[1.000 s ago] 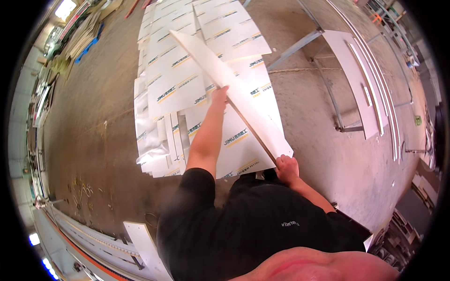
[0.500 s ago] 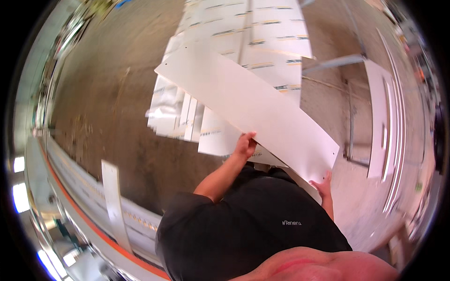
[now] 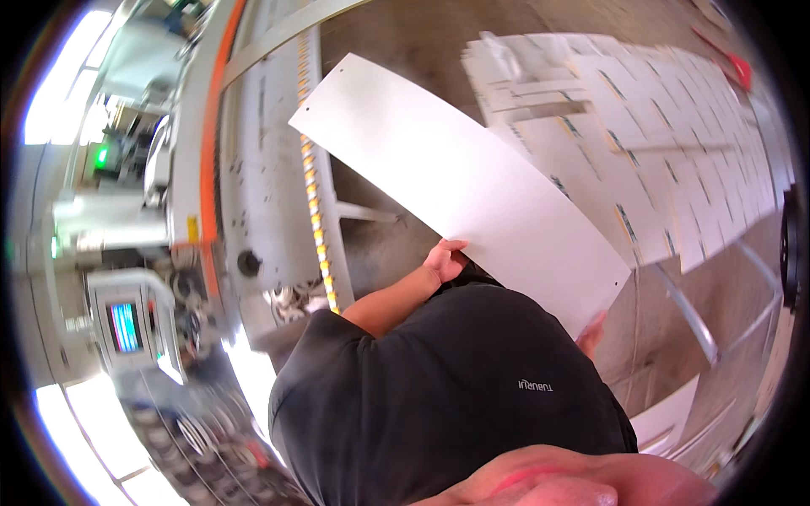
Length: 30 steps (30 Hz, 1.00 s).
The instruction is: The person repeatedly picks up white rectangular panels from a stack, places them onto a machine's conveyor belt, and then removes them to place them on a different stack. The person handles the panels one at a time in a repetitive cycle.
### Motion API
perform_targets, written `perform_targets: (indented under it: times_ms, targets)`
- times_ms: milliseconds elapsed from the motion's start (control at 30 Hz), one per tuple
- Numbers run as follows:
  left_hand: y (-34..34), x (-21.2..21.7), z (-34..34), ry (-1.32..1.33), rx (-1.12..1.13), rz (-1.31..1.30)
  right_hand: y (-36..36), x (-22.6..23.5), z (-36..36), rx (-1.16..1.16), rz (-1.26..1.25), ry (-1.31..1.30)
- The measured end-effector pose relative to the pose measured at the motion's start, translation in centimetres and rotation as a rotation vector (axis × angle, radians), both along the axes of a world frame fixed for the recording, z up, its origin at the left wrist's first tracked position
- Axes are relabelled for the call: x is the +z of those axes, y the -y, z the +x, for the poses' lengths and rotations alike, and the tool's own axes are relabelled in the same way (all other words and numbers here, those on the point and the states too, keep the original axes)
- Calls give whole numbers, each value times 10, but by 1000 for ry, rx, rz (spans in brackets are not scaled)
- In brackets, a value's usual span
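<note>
A long white rectangular panel lies slantwise across the view in front of my body, with small dark holes near its corners. On the panel's near long edge my left hand is closed, its thumb resting on the upper face and the other fingers mostly hidden below. My right hand grips the near right end of the same panel, and only part of that hand shows past the edge. The panel's far left corner reaches over the edge of a long machine table.
A pile of white panels with printed stripes lies at the right. The machine has an orange rail, a row of yellow-and-white rollers and a control box with a lit screen at the left. A metal frame stands at right.
My body has turned left with the panel still in both hands. The pile has shifted to the right of the view, and the machine now fills the left side.
</note>
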State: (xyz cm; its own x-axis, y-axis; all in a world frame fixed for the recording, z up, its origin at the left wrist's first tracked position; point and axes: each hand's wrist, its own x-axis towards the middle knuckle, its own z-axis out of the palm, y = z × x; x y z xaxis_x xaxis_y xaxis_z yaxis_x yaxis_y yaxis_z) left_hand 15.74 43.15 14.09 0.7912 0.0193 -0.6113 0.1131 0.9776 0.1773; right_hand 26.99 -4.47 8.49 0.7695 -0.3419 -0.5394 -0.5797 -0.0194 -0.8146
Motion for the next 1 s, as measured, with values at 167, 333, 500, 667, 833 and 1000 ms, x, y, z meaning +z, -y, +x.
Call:
perform_targets:
  times_ms: [167,333,500,667,833,1000]
  targets:
    - [15,-20,-109,-25,283,26,-57,17,62,334,237,-14]
    - [24,-12,-192,-259,222,260,-136,12,89,612,-41,-23]
    - [-8,39,-308,-601,-239,652,-212,21,62,727,-202,-61]
    - [-34,34,-422,-1274,504,1185,-270,73,-15,799,-77,-56]
    - [-81,-3,-468,-1292,682,1141,-298,77,-40,941,220,-173]
    - [-107,31,-455,-1014,900,836,-332,96,-75,1070,-63,-100]
